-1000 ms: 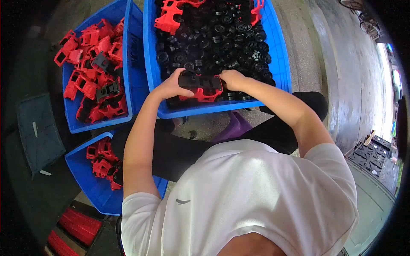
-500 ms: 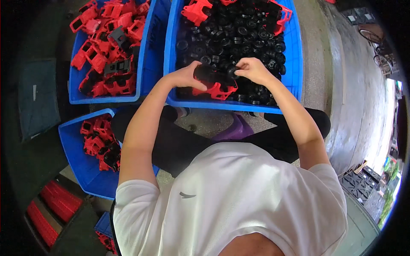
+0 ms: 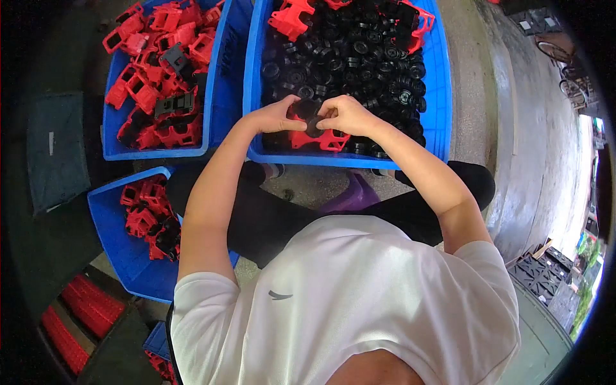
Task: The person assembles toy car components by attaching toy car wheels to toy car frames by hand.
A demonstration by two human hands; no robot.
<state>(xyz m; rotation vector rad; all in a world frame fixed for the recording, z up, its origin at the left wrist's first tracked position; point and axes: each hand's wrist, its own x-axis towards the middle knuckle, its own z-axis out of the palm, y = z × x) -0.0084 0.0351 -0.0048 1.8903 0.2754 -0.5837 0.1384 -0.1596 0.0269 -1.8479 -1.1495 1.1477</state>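
Note:
My left hand point(image 3: 277, 117) is closed round the left end of a red toy car body point(image 3: 332, 140), which has black parts on it. The body is over the near part of a blue bin point(image 3: 445, 96) full of black toy wheels point(image 3: 359, 61). In the fingers of my right hand point(image 3: 350, 117) is a black toy wheel point(image 3: 314, 127), pressed against the dark part beside my left thumb. My fingertips nearly meet there. The hands and the dark wheels hide how the pieces join.
Left of the wheel bin stands a blue bin point(image 3: 206, 119) heaped with red toy car bodies point(image 3: 144, 96), some with black or grey plates. Nearer, a smaller blue bin point(image 3: 131, 273) has several red bodies. Between my legs is a purple object point(image 3: 354, 194). More red bodies lie at the wheel bin's far end.
My right hand has moved left with the wheel, from the body's right end to beside my left thumb. My left hand keeps its hold, and the view has shifted slightly.

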